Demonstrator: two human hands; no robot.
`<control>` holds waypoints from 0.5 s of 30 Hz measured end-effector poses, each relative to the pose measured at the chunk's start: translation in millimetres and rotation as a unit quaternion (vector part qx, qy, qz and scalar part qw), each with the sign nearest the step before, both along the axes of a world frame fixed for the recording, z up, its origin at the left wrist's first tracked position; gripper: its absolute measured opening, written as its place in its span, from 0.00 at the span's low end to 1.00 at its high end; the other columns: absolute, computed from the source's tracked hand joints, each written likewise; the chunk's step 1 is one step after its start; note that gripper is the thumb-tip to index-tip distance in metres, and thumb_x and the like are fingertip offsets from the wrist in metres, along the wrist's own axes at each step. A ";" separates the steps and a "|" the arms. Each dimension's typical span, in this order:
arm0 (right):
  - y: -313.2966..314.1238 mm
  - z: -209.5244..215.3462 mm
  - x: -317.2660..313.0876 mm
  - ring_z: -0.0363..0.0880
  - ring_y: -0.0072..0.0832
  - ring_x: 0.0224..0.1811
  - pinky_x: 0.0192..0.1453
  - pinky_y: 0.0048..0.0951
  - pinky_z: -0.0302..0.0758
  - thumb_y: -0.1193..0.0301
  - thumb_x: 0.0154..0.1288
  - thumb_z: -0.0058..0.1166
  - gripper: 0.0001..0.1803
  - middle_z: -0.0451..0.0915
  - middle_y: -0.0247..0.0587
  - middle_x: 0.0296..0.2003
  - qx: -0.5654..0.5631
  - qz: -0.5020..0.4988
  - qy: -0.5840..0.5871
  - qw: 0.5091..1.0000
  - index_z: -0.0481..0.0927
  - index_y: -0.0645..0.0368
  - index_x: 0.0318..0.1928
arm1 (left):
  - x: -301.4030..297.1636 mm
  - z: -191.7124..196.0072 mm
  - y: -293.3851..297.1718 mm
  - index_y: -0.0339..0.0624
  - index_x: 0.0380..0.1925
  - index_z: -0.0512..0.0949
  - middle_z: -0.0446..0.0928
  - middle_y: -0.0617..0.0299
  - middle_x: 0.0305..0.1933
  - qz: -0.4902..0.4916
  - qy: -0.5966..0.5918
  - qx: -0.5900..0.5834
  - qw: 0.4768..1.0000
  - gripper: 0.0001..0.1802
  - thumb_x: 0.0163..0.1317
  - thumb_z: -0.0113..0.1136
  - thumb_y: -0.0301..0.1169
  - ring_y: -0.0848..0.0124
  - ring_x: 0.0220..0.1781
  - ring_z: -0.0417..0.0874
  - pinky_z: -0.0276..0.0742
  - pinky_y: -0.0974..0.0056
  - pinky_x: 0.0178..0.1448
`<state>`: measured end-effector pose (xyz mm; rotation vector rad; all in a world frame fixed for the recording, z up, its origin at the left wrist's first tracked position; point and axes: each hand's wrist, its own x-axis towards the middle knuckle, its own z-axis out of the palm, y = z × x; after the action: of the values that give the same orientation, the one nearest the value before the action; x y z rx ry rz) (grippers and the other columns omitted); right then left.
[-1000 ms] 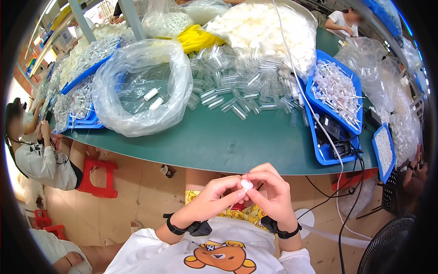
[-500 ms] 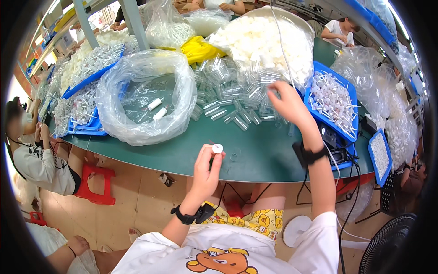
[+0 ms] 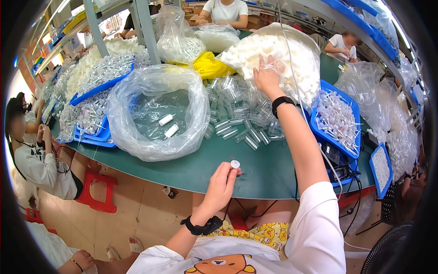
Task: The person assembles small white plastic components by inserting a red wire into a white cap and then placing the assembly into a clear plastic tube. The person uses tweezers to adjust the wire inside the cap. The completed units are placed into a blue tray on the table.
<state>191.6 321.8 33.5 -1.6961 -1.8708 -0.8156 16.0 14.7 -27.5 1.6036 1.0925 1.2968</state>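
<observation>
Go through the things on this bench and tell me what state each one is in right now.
Left hand: pinching a small white cap.
Right hand: open, reaching into the bag of white pieces.
Clear bag: open, two white tubes inside.
Blue tray: filled.

A small round white plastic cap [image 3: 235, 163], disc-shaped and flat face up, is pinched at the fingertips of the left hand [image 3: 220, 186], just above the near edge of the green table, at about six o'clock from the heap of tubes. A large clear plastic bag stuffed with small white plastic pieces [image 3: 278, 59] bulges at about one o'clock from the cap, well apart from it; the right hand [image 3: 267, 76] lies spread, palm down, on its near left side, pressing the film.
</observation>
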 end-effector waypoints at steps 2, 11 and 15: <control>3.7 10.0 -4.9 0.54 0.49 0.64 0.63 0.54 0.54 0.52 0.61 0.42 0.31 0.56 0.52 0.62 -0.067 -0.017 0.032 0.997 0.59 0.49 0.63 | -1.5 -0.3 1.3 0.33 0.35 0.67 0.71 0.52 0.36 -0.008 0.005 -0.005 1.000 0.07 0.66 0.42 0.26 0.64 0.38 0.79 0.74 0.65 0.42; 9.7 17.9 -13.9 0.60 0.49 0.62 0.63 0.43 0.59 0.42 0.52 0.46 0.37 0.59 0.54 0.61 -0.257 0.060 0.105 0.959 0.69 0.51 0.57 | -2.6 4.8 2.8 0.33 0.36 0.69 0.74 0.54 0.36 -0.026 -0.022 -0.023 0.999 0.07 0.66 0.41 0.25 0.67 0.39 0.78 0.73 0.66 0.46; 26.8 1.2 2.7 0.60 0.49 0.62 0.61 0.48 0.60 0.40 0.49 0.47 0.38 0.64 0.53 0.59 -0.278 0.076 0.102 0.952 0.70 0.51 0.56 | 0.4 3.9 -0.8 0.34 0.37 0.70 0.70 0.52 0.41 -0.039 0.059 0.036 0.997 0.06 0.63 0.45 0.24 0.64 0.43 0.74 0.70 0.64 0.50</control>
<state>194.3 348.6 34.7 -1.8286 -2.1734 -0.0355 16.4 13.8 -23.6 1.7782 1.0538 1.2146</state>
